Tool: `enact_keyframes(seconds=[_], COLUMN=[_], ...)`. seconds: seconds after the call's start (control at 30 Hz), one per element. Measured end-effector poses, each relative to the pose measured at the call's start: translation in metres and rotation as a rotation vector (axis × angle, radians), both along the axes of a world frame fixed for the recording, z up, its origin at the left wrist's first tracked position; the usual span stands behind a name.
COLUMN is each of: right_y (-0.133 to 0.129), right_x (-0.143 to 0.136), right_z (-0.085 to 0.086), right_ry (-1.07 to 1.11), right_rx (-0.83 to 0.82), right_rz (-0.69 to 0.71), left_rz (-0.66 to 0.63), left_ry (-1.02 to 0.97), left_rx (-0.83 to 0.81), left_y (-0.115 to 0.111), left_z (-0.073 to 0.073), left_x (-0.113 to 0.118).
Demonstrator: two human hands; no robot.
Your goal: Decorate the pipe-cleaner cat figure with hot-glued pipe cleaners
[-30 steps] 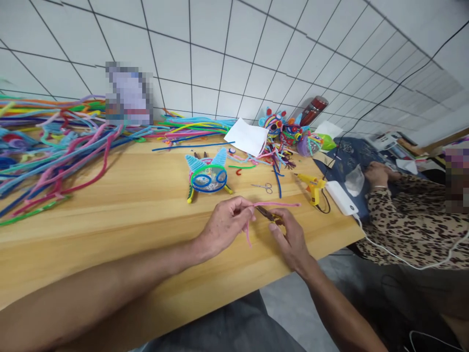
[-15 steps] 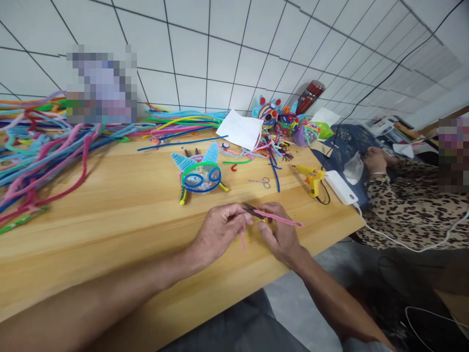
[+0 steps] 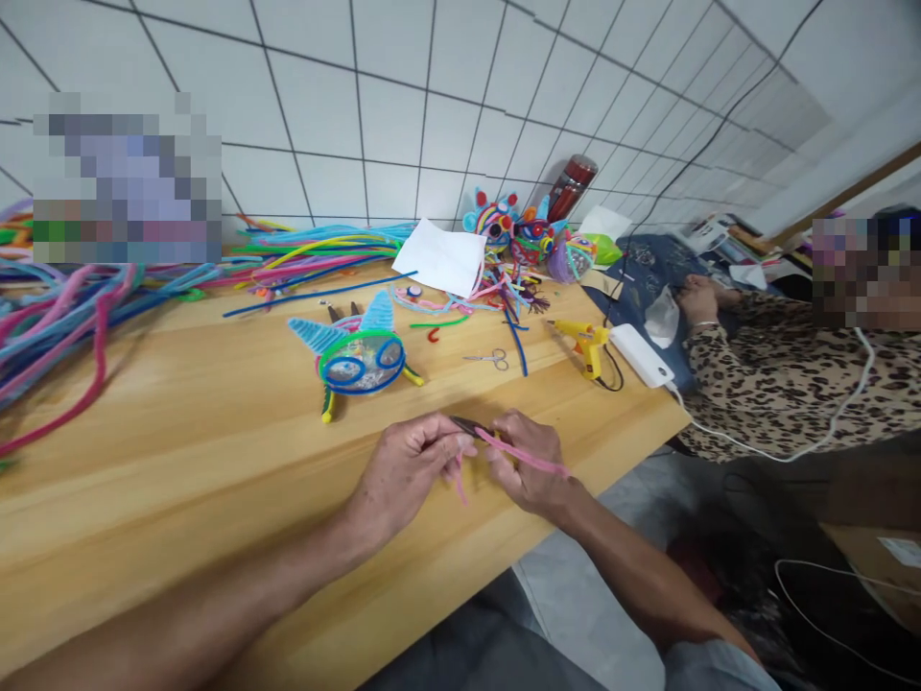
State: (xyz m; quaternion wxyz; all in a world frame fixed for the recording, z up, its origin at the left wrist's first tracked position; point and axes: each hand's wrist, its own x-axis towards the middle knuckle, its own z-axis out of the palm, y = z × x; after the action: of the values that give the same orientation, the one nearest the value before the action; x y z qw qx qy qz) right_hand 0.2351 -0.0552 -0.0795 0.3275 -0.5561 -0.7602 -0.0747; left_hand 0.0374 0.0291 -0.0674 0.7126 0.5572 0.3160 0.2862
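Note:
My left hand (image 3: 407, 465) is closed, its thumb and fingers pinching a pink pipe cleaner (image 3: 524, 456). One end of it dangles below these fingers, and the longer end runs across in front of my right hand (image 3: 533, 467). That hand is wrapped round a pair of pliers (image 3: 469, 425), whose dark jaws meet the pipe cleaner between both hands; the handles are mostly hidden. Beyond my left hand stands a pipe-cleaner animal figure (image 3: 360, 360) with light blue ears, blue eye rings and yellow-tipped feet.
Small scissors (image 3: 493, 359) and a yellow glue gun (image 3: 584, 344) lie to the right, beside a white power block (image 3: 640, 355). Pipe cleaners (image 3: 338, 248), white paper (image 3: 442, 257) and finished figures (image 3: 496, 223) line the wall. A person in a leopard-print sleeve (image 3: 748, 355) sits at right.
The camera view has turned a little to the right, so things on the table appear farther left. Both hands keep their grips; the pink pipe cleaner's long end slopes down more.

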Motion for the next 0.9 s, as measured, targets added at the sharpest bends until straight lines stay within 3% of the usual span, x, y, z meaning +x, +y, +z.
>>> enact_keyframes(seconds=[0.33,0.57,0.77,0.9], right_y=[0.002,0.005,0.001,0.002], right_x=[0.004,0.007,0.049,0.075], right_z=[-0.005,0.0,-0.01,-0.014], right_ry=[0.156,0.154,-0.021,-0.11], right_rx=[-0.154,-0.194,-0.199,-0.169], right_rz=[0.016,0.141,-0.057,-0.189], left_rz=[-0.045,0.001,0.062,0.032], left_ry=[-0.004,0.02,0.019,0.031], left_rx=[-0.016,-0.05,-0.028,-0.068], left_y=[0.003,0.007,0.013,0.015], left_z=[0.001,0.002,0.005,0.003], left_x=[0.001,0.0,-0.002,0.0])
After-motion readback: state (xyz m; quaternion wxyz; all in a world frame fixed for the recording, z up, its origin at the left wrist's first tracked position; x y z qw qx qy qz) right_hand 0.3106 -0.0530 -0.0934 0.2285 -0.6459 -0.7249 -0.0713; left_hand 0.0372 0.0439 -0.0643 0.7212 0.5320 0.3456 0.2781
